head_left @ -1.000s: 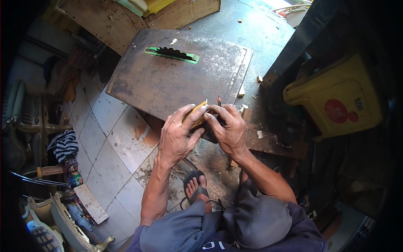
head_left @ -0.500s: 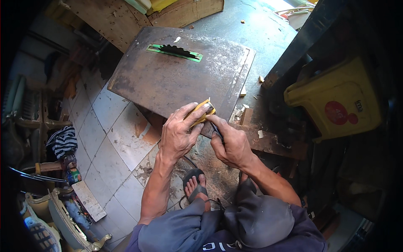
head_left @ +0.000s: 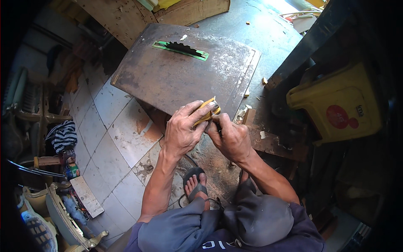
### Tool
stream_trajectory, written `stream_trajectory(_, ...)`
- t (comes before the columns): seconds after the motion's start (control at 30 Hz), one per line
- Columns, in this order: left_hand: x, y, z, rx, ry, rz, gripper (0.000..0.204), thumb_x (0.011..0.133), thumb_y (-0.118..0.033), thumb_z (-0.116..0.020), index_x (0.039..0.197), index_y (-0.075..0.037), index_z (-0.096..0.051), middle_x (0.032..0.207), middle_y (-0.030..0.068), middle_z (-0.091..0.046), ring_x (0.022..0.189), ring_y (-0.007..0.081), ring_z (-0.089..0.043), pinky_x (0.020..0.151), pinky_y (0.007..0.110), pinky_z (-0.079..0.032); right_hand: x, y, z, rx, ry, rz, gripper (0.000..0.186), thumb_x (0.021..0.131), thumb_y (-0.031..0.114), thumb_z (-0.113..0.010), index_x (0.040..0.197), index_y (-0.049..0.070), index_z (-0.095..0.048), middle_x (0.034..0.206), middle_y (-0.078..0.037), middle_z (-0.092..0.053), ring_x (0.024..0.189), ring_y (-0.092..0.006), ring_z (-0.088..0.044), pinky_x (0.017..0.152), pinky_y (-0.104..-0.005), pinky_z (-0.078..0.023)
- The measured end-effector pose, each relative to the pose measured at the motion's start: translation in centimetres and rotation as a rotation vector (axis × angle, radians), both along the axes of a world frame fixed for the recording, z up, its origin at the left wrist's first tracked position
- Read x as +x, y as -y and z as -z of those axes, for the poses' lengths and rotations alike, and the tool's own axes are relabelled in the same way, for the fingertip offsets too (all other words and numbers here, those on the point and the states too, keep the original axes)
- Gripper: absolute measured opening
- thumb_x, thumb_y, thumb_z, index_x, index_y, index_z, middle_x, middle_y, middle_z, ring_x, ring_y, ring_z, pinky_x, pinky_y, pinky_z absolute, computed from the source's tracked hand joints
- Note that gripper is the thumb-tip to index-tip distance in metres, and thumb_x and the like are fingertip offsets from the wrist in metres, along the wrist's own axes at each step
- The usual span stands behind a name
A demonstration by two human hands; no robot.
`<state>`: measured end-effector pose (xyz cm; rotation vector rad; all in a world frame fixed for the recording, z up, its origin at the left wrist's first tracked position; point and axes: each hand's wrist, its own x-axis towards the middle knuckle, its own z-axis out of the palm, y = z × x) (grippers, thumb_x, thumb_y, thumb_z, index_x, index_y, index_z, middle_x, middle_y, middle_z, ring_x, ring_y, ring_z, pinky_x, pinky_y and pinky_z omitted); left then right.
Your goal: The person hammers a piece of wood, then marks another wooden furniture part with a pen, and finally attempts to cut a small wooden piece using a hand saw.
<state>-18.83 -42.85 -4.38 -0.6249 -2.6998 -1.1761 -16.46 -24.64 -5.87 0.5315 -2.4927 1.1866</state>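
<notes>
While my left hand (head_left: 180,132) clamps the yellow piece (head_left: 205,118): my right hand (head_left: 232,138) meets it at its right end, so I judge the step in hand to be close fingerwork on that end.
Left fingers: closed on the piece, thumb on the near side, the longer fingers laid over the top.
Right fingers: curled in, thumb and index drawn together at the piece's end; whether something slim is pinched between them I cannot tell, as my own knuckles hide it.
Next move: as I read it, it calls for a firm left hold and small, exact shifts of my right fingertips, with the end I work on turned where I can see it.
Where the piece is: between my two hands, by the near edge of the saw table (head_left: 176,80), toward my right; whether it touches the table I cannot tell.
Long axis: slantwise, from beside my left palm off to my right and away from my body.
Pointing: the end with the dark patch (head_left: 216,107) faces right; the other end is hidden in my left hand.
Blade (head_left: 180,47): well apart, beyond my hands.
</notes>
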Motion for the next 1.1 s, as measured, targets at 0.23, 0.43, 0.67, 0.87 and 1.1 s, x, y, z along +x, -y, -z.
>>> stream_trajectory(0.23, -0.1, 0.0, -0.5, 0.008, -0.002, -0.002, 0.057, 0.081, 0.002, -0.077, 0.135, -0.013, -0.072, 0.128, 0.0153, -0.070, 0.114, 0.0342, -0.070, 0.098, 0.041, -0.057, -0.1, -0.1, -0.1, 0.000, 0.055, -0.018, 0.022, 0.094, 0.013, -0.076, 0.099, 0.001, -0.058, 0.070, -0.015, -0.069, 0.061, -0.0315, -0.073, 0.051, -0.0399, -0.057)
stream_trajectory(0.43, 0.0, -0.1, -0.5, -0.008, -0.008, -0.006, 0.053, 0.082, 0.001, -0.077, 0.134, -0.012, -0.072, 0.129, 0.0153, -0.070, 0.113, 0.0354, -0.070, 0.098, 0.042, -0.057, -0.4, -0.4, -0.3, 0.007, 0.055, -0.022, 0.020, 0.093, 0.010, -0.075, 0.099, 0.001, -0.058, 0.070, -0.016, -0.068, 0.062, -0.0325, -0.073, 0.052, -0.0413, -0.056)
stream_trajectory(0.67, 0.5, 0.2, -0.1, -0.067, -0.030, -0.032, 0.056, 0.083, -0.003, -0.078, 0.137, -0.015, -0.071, 0.130, 0.0141, -0.070, 0.116, 0.0340, -0.069, 0.100, 0.043, -0.055, 0.6, -1.0, -2.4, -0.101, 0.024, 0.017, 0.019, 0.093, 0.008, -0.074, 0.110, 0.002, -0.069, 0.080, -0.016, -0.069, 0.064, -0.0269, -0.072, 0.058, -0.0373, -0.056)
stream_trajectory(0.87, -0.1, 0.6, 0.2, -0.134, -0.083, 0.036, 0.060, 0.084, -0.009, -0.081, 0.142, -0.017, -0.068, 0.129, 0.0136, -0.071, 0.116, 0.0339, -0.069, 0.099, 0.045, -0.053, -1.8, -0.9, -1.3, 0.047, 0.005, 0.145, 0.034, 0.096, 0.018, -0.074, 0.128, 0.005, -0.069, 0.092, -0.014, -0.069, 0.083, -0.0310, -0.072, 0.072, -0.0419, -0.058)
stream_trajectory(1.1, -1.9, 2.4, -0.1, -0.225, -0.144, 0.037, 0.051, 0.084, -0.007, -0.080, 0.134, -0.008, -0.067, 0.129, 0.0128, -0.073, 0.116, 0.0333, -0.070, 0.103, 0.044, -0.049, -6.3, -1.8, 0.7, -0.062, 0.044, 0.156, 0.026, 0.096, 0.020, -0.074, 0.113, 0.001, -0.073, 0.099, -0.020, -0.075, 0.087, -0.0326, -0.075, 0.077, -0.0408, -0.059)
